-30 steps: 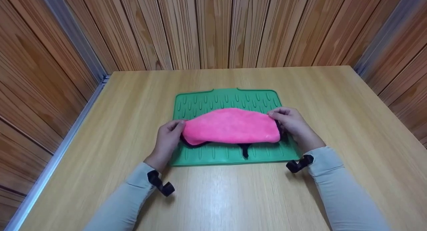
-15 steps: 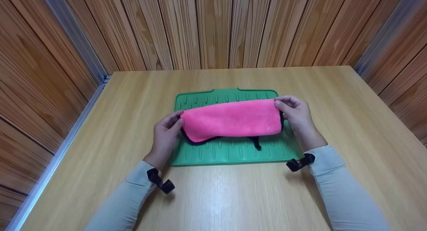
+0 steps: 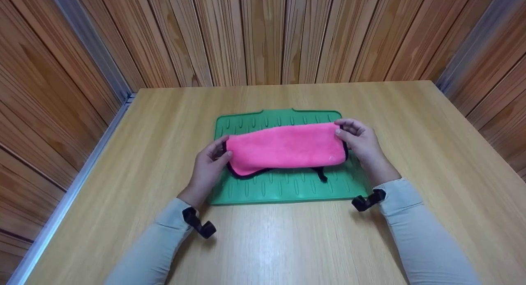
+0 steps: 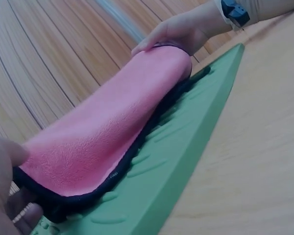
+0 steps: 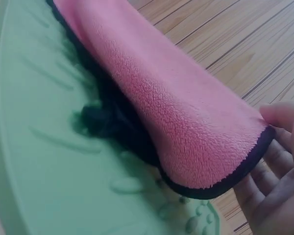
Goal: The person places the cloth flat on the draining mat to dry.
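Note:
A pink plush cloth point(image 3: 287, 147) with black edging is held out in a long folded band over a green ridged mat point(image 3: 279, 190). At its left end, my left hand point(image 3: 207, 165) pinches the edge between thumb and fingers. My right hand point(image 3: 363, 145) grips the upper right corner, a little higher than the left one. From below the cloth's lower edge hangs a short black loop point(image 3: 321, 174). In the left wrist view the pink face point(image 4: 103, 117) sags along its length, its black border close over the mat. The right wrist view shows the thumb on the pink side, fingers behind.
The mat lies flat on a light wood table point(image 3: 263, 244), with a raised tab at its far edge. Wood-plank walls point(image 3: 263, 34) rise behind and on both sides, with metal posts in the corners. Black wrist straps point(image 3: 200, 223) stick out from both cuffs.
Both hands have risen and moved away from me, lifting the cloth higher on the mat. Its bulging upper edge has become straighter. In the last half second the hands drew slightly closer together.

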Tool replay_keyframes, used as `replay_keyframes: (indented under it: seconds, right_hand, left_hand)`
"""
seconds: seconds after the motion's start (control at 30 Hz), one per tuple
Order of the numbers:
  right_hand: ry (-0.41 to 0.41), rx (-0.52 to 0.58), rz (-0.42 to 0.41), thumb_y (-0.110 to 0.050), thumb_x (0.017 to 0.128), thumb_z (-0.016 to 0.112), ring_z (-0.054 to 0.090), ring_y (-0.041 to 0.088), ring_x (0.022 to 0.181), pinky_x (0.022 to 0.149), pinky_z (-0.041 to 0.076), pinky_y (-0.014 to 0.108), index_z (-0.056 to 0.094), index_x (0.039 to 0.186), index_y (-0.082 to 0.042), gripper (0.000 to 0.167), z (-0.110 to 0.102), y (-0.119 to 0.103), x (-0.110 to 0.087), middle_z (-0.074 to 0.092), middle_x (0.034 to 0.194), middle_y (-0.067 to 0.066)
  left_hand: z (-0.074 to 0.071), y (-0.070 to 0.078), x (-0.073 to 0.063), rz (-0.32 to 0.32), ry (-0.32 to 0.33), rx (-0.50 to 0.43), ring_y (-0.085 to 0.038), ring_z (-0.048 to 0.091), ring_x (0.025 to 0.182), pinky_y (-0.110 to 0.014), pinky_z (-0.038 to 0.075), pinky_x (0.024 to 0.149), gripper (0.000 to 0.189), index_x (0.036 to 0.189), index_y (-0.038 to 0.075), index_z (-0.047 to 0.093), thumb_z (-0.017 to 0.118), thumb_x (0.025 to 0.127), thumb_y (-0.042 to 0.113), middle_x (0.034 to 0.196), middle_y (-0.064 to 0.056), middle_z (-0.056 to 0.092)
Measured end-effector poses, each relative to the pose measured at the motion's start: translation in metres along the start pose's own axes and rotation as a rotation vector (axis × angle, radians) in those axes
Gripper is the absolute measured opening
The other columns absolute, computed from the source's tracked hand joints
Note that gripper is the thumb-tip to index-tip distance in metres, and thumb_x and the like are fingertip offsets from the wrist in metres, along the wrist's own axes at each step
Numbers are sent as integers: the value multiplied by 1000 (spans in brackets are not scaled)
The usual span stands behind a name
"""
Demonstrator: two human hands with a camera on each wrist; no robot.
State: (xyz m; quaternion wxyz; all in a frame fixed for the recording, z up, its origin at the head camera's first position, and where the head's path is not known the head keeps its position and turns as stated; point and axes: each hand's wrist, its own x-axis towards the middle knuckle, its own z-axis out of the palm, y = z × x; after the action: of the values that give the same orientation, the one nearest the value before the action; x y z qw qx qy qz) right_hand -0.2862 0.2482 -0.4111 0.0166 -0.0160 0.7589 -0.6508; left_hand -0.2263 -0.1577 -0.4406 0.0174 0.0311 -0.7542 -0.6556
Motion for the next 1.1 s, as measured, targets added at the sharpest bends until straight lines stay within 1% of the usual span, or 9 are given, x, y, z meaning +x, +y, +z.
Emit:
replay_keyframes:
  seconds: [0.13, 0.23, 0.37, 0.5, 0.57, 0.67, 0.8, 0.9, 1.1]
  right_hand:
    - [-39, -43, 28, -14, 111, 70, 65, -2, 96, 82, 55, 13, 73, 139, -12, 28, 1, 7, 3, 75, 102, -26]
    - [-75, -67, 74, -16, 113, 67, 65, -3, 89, 78, 56, 14, 65, 150, -2, 39, 1, 11, 4, 75, 97, -25]
    - [-103, -110, 158, -28, 118, 58, 62, 0, 80, 71, 55, 18, 50, 166, -4, 54, 1, 13, 6, 71, 96, -20]
    - [-87, -143, 232, -39, 120, 49, 62, 1, 91, 79, 56, 19, 42, 173, -10, 61, 0, 15, 10, 68, 115, -15]
    - [-77, -158, 256, -42, 120, 47, 61, 1, 97, 82, 55, 19, 43, 173, -10, 62, 0, 15, 12, 66, 121, -14]
    - [-70, -172, 268, -44, 119, 49, 60, 0, 97, 83, 54, 18, 47, 171, -7, 63, 2, 13, 15, 66, 115, -16]
    - [-63, -160, 252, -43, 118, 54, 60, -1, 89, 79, 53, 18, 54, 164, -5, 60, 5, 12, 16, 66, 99, -21]
    - [-55, -136, 239, -42, 117, 57, 57, 1, 85, 77, 51, 19, 61, 156, -8, 52, 4, 11, 15, 65, 93, -22]
    - [-17, -58, 208, -45, 115, 61, 64, 5, 89, 82, 55, 20, 69, 136, -24, 31, 1, 3, 13, 68, 104, -20]
  left_hand:
    - [2, -3, 2, -30, -16, 35, -31, 58, 150, -41, 51, 129, 52, 166, 14, 57, 64, 114, 10, 163, -17, 63]
    - [2, -4, 4, -64, -14, 40, -31, 57, 153, -48, 46, 134, 50, 165, 11, 58, 63, 115, 12, 161, -20, 63]
    - [3, 0, 8, -131, -7, 44, -29, 60, 147, -47, 48, 132, 49, 167, 16, 55, 58, 118, 20, 160, -20, 63]
    - [3, 5, 15, -196, -3, 62, -25, 61, 135, -41, 52, 119, 51, 171, 25, 51, 53, 120, 30, 154, -17, 63]
    - [4, 7, 19, -205, 2, 75, -24, 60, 129, -39, 51, 113, 52, 172, 26, 49, 51, 120, 34, 149, -15, 64]
    - [6, 10, 26, -204, 9, 91, -25, 60, 130, -43, 51, 116, 53, 172, 26, 48, 51, 120, 36, 147, -16, 64]
    - [10, 11, 31, -172, 22, 99, -31, 58, 148, -49, 48, 130, 52, 169, 18, 53, 52, 119, 33, 159, -19, 62]
    - [12, 10, 33, -129, 44, 95, -31, 56, 156, -48, 47, 132, 49, 163, 10, 60, 53, 119, 29, 165, -18, 62]
    - [11, 10, 30, -64, 86, 65, -27, 60, 138, -36, 54, 116, 44, 161, 13, 63, 56, 118, 22, 160, -14, 66]
